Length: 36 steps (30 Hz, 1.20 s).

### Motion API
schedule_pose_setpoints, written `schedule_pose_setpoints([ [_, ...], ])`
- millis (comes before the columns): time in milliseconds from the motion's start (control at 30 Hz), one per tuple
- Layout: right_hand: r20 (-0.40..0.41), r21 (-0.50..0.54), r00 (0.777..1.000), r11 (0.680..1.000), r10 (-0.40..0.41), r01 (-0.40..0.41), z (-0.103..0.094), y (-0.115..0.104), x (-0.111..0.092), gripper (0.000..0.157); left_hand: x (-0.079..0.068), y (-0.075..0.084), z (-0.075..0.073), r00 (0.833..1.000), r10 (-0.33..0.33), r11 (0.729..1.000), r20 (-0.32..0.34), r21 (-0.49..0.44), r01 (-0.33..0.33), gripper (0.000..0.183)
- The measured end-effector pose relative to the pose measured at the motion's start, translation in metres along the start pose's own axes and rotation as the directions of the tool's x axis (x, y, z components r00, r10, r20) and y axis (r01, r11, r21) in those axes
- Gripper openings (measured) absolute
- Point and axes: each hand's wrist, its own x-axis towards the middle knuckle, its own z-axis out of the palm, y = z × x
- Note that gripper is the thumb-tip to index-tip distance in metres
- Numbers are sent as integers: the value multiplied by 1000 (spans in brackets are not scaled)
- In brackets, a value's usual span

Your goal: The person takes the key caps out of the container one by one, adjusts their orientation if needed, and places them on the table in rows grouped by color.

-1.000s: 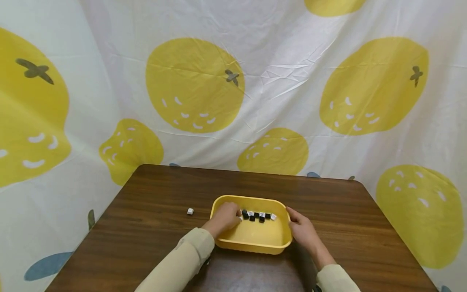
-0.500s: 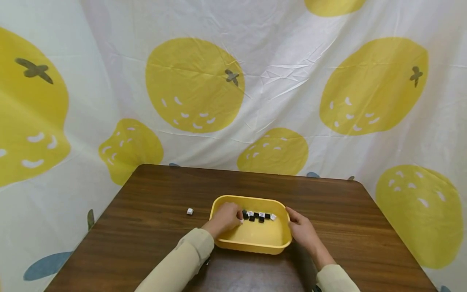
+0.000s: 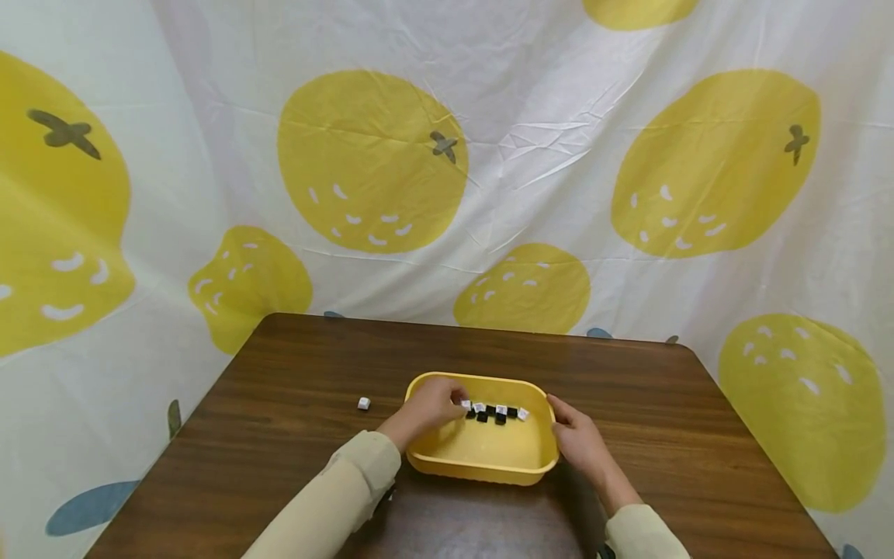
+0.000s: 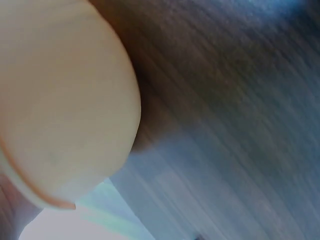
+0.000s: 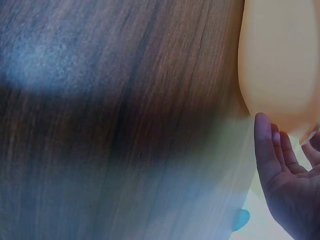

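Observation:
A yellow plastic bin [image 3: 482, 470] sits on the brown table, with a row of small black and white keycaps [image 3: 501, 411] lying inside it. My left hand [image 3: 431, 404] reaches over the bin's left side and pinches a white keycap [image 3: 466, 405] at the row's left end. Only a sliver of that hand shows in the left wrist view, behind the bin wall [image 4: 70, 100]. At the bin's right side my right hand [image 3: 581, 441] grips the rim. In the right wrist view its fingers [image 5: 267, 145] lie along the outer wall and the thumb is near the rim.
One white keycap [image 3: 364, 404] lies on the table [image 3: 279, 435], left of the bin. Behind the table's far edge hangs a white curtain [image 3: 531, 116] printed with yellow lemons.
My left hand has shifted slightly up and to the right, bringing a white keycap to the row's left end. The right hand stays on the rim.

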Motion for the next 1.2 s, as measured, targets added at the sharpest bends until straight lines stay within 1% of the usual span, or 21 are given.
schedule_pose_setpoints([
  [133,-6,3,1000,1000,9,-9,0,1,0,52,-3,-2,-10,999,30,1000,-34,6,-30,8],
  [200,-6,4,1000,1000,11,-11,0,1,0,52,-5,-4,-15,998,30,1000,-50,-4,-30,9],
  [367,-5,2,1000,1000,11,-11,-1,2,0,52,-11,-13,-28,997,-26,997,-75,-73,21,10],
  [467,-1,7,1000,1000,9,-9,-1,1,0,52,-16,-19,-38,992,-70,992,-100,-114,59,11],
  [567,0,23,1000,1000,17,-17,0,2,-1,52,-22,-26,-48,983,-124,980,-135,-170,100,13],
  [633,0,36,1000,999,21,-21,0,2,-1,53,-26,-32,-53,974,-161,971,-161,-204,126,15],
  [733,-3,56,1000,998,25,-25,1,2,-1,53,-35,-46,-63,962,-190,963,-195,-226,145,17],
  [800,-4,67,1000,997,28,-28,1,2,-1,53,-42,-58,-70,955,-203,962,-215,-224,154,18],
  [867,-2,71,1000,997,29,-29,2,3,-1,53,-51,-71,-77,952,-208,966,-226,-200,164,20],
  [1067,3,75,1000,997,20,-20,2,2,-1,52,-71,-109,-94,944,-221,974,-243,-97,203,23],
  [1133,5,75,1000,997,18,-19,2,2,-1,52,-75,-119,-97,945,-222,975,-240,-71,211,21],
  [1200,6,73,1000,997,21,-22,2,2,-1,52,-79,-126,-100,949,-218,976,-226,-46,213,20],
])
